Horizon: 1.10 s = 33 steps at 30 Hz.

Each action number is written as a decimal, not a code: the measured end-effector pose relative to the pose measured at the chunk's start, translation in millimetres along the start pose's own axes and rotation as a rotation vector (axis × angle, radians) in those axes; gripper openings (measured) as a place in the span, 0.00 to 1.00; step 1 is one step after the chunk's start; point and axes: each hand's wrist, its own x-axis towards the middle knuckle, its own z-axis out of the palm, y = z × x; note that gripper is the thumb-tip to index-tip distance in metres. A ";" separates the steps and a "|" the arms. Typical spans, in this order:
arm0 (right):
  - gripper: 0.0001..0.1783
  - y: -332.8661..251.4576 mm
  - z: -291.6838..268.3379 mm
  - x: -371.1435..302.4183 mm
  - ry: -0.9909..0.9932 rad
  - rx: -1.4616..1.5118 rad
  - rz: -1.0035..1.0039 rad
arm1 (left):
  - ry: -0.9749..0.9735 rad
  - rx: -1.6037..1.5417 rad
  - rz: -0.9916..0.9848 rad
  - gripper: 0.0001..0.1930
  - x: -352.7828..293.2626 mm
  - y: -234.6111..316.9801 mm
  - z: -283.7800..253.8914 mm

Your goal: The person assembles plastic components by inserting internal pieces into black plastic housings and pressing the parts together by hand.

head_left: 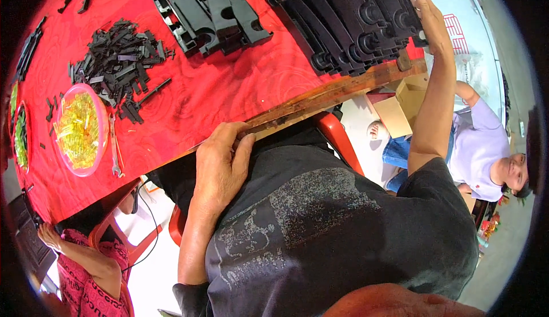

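One left hand: fingers slack, table edge beside them | right hand: black parts at fingertips, grip unclear

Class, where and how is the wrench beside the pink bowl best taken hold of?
Probably pinch the wrench mid-shank, coming from its right, where the left hand is: the narrow shank lies lengthwise on the red cloth, and the pink bowl crowds its left.
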 end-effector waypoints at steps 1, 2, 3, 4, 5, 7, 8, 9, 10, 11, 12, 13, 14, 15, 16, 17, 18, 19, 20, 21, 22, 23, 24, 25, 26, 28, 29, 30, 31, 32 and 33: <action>0.42 9.7 -5.8 9.4 -0.059 0.040 0.005 | -0.006 -0.001 -0.008 0.09 0.0 -1.7 0.2; 0.42 6.8 -7.4 12.0 -0.058 0.046 0.019 | -0.013 -0.002 -0.015 0.09 0.7 -3.5 0.9; 0.42 3.1 -5.5 10.9 -0.076 0.067 0.041 | 0.001 0.004 -0.027 0.09 -0.8 -4.1 0.2; 0.42 -3.2 -3.4 7.3 -0.094 0.088 0.061 | -0.006 -0.003 0.020 0.09 0.2 -6.5 1.6; 0.44 -10.6 3.6 0.4 -0.189 0.175 0.011 | -0.009 -0.005 0.067 0.10 0.9 -6.3 -0.4; 0.42 53.8 -4.3 49.5 -0.323 0.689 0.386 | 0.001 0.025 0.042 0.10 -1.6 -6.4 0.1; 0.39 102.1 -6.3 68.2 -0.450 1.185 0.727 | 0.014 0.038 0.050 0.10 -2.1 -6.9 0.0; 0.36 161.5 -8.0 90.4 -0.554 1.685 1.070 | 0.034 0.052 0.035 0.10 -3.6 -5.7 -2.0; 0.33 210.8 -7.7 107.4 -0.647 2.180 1.400 | 0.023 0.044 0.049 0.10 -3.1 -6.7 -0.9; 0.30 235.7 -4.1 130.9 -0.718 2.684 1.731 | 0.014 0.038 0.061 0.10 -2.3 -8.1 0.7; 0.30 251.0 -10.0 141.7 -0.705 2.689 1.733 | 0.022 0.041 0.060 0.10 -2.0 -7.7 0.5; 0.28 260.9 -21.5 149.7 -0.403 2.801 1.765 | 0.011 0.037 0.068 0.10 -1.2 -8.0 0.9; 0.26 268.5 -33.4 159.8 -0.082 2.888 1.780 | 0.000 0.033 0.076 0.10 -0.9 -8.4 1.5; 0.24 275.5 -48.3 179.2 -0.106 2.998 1.673 | 0.027 0.040 0.073 0.09 -5.2 -11.3 0.8; 0.24 283.6 -59.2 190.5 -0.166 3.074 1.555 | 0.032 0.041 0.077 0.09 -5.4 -10.7 0.4; 0.24 287.5 -70.8 205.3 -0.243 3.135 1.513 | 0.030 0.037 0.091 0.09 -5.5 -9.3 0.4; 0.24 288.0 -83.9 225.0 -0.308 3.206 1.463 | 0.035 0.037 0.096 0.09 -7.0 -10.5 0.1; 0.25 288.2 -91.6 238.4 -0.249 3.118 1.406 | 0.032 0.043 0.112 0.09 -7.1 -11.5 0.4; 0.27 287.3 -98.9 250.8 -0.194 3.029 1.350 | 0.037 0.045 0.112 0.09 -7.2 -11.4 0.0; 0.32 286.7 -109.4 265.4 -0.216 3.040 1.394 | 0.038 0.041 0.094 0.09 -9.8 -12.5 -1.4; 0.38 290.4 -111.9 276.1 -0.217 3.015 1.384 | 0.035 0.034 0.080 0.09 -11.5 -11.7 -2.0; 0.40 293.5 -116.6 284.2 -0.203 2.963 1.329 | 0.045 0.037 0.072 0.09 -13.1 -10.9 -2.8; 0.41 296.4 -120.3 290.5 -0.191 2.908 1.274 | 0.043 0.029 0.068 0.09 -13.8 -10.4 -3.3; 0.40 300.1 -121.5 295.6 -0.132 2.884 1.290 | 0.041 0.021 0.064 0.09 -14.2 -9.9 -3.3; 0.40 296.5 -123.1 298.9 -0.120 2.892 1.289 | 0.048 0.023 0.056 0.09 -13.7 -9.6 -2.5; 0.37 285.3 -128.6 305.5 -0.023 2.824 1.241 | 0.053 0.026 0.069 0.09 -14.2 -11.8 -2.2; 0.33 282.7 -126.9 304.8 -0.013 2.874 1.249 | 0.051 0.025 0.084 0.09 -13.9 -15.0 -1.5; 0.31 279.4 -124.1 305.2 -0.040 2.922 1.241 | 0.056 0.031 0.071 0.09 -13.9 -15.2 -1.7; 0.30 275.2 -126.2 304.1 -0.055 2.943 1.301 | 0.051 0.031 0.068 0.09 -13.8 -14.9 -1.8; 0.29 271.2 -128.3 302.0 -0.072 2.963 1.361 | 0.047 0.029 0.067 0.09 -13.9 -14.7 -2.0; 0.27 268.5 -128.4 299.4 -0.190 3.075 1.417 | 0.058 0.025 0.086 0.09 -13.7 -15.1 -2.1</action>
